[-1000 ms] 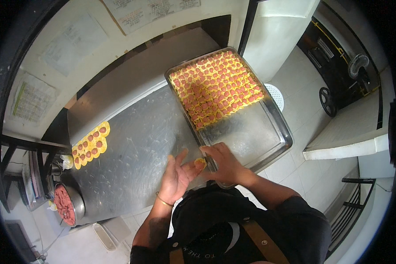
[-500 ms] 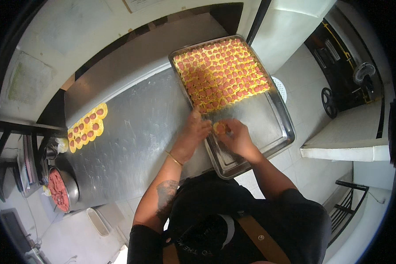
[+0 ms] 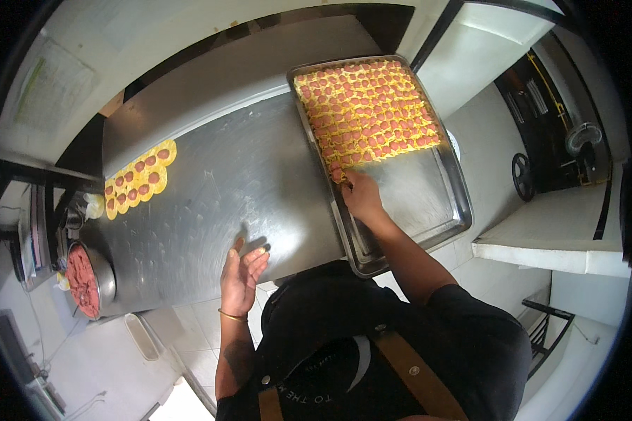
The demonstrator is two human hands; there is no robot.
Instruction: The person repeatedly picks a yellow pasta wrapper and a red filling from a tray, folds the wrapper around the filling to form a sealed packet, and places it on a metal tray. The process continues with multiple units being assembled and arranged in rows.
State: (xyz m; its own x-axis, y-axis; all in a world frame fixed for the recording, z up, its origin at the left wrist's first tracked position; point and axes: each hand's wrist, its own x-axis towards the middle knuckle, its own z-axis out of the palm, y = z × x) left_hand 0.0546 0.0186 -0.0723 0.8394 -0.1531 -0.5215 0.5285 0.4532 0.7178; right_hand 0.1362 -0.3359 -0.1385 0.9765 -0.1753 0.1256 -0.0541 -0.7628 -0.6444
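My right hand (image 3: 362, 199) is at the left wall of a large metal tray (image 3: 459, 184), its fingers closed at a small open-topped dumpling (image 3: 338, 172). Yellow wrapper and pink meat filling show on that dumpling, partly hidden by the fingers. Tight rows of similar dumplings (image 3: 372, 105) fill the far part of the tray. Off to the left, my left hand (image 3: 241, 277) hovers above the steel table's front edge, fingers apart and nothing in them. At the table's left lie flat yellow round wrappers (image 3: 163, 181), overlapping in two rows, each topped with a pink ball of meat.
A metal bowl (image 3: 106, 279) of pink ground meat stands at the left end of the steel table (image 3: 218, 203). Behind the table rises a wall (image 3: 182, 42). A white counter (image 3: 534, 238) and a dark handwheel (image 3: 522, 175) are on the right.
My left hand has left the tray and moved left toward me, opening. My right hand has carried the dumpling up and left to the tray's row end. The view has shifted slightly.
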